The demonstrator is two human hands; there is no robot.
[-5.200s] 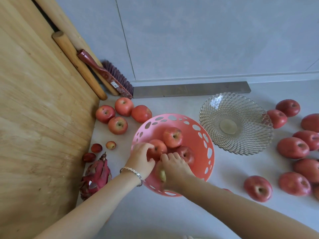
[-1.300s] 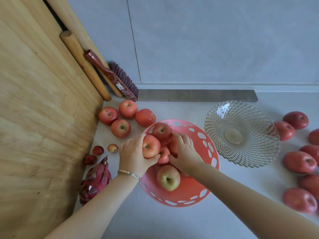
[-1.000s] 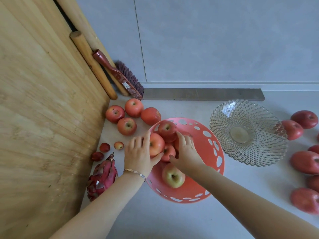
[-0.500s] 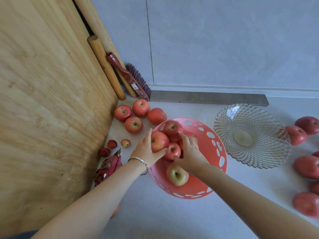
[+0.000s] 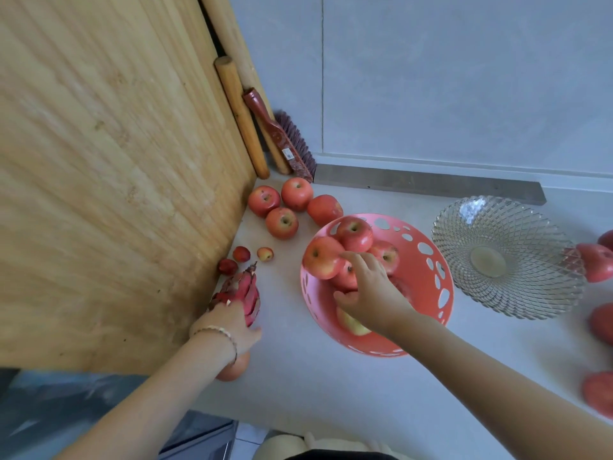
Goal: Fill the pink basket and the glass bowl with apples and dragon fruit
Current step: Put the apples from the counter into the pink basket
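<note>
Pink basket point(image 5: 429, 272) near the middle of the pale surface point(image 5: 331, 410), holed round the rim, with apples point(image 5: 355, 233) heaped against its far left wall and one yellow-green apple point(image 5: 352, 324) lower down at the near side. Inside it, right hand point(image 5: 373, 295) palm down over the heap, fingers point(image 5: 356, 260) loosely spread and touching the fruit, index tip on the leftmost apple, curled round none of it. Just right of the basket, glass bowl point(image 5: 530, 234) upright on the surface, rims close, contact unclear. Left of the basket, dragon fruit point(image 5: 245, 288) lying flat along the foot of the wooden board point(image 5: 116, 177), tip pointing away. Over its near end, left hand point(image 5: 229, 322), fingers point(image 5: 232, 308) curled onto the red skin, gripping it; bracelet point(image 5: 220, 332) on the wrist. Under that wrist, partly hidden, one more apple point(image 5: 234, 370). Just beyond the dragon fruit, three small red fruits point(image 5: 241, 254) close to the board. Farther back, four loose apples point(image 5: 282, 223) in a cluster, the rightmost just beside the basket's far rim. More apples point(image 5: 602, 323) along the right edge, well apart from the basket, one just beside the bowl. Rolling pins point(image 5: 242, 117) and brush point(image 5: 285, 144) leaning in the back corner, and a grey strip point(image 5: 428, 187) flat along the wall's foot.
</note>
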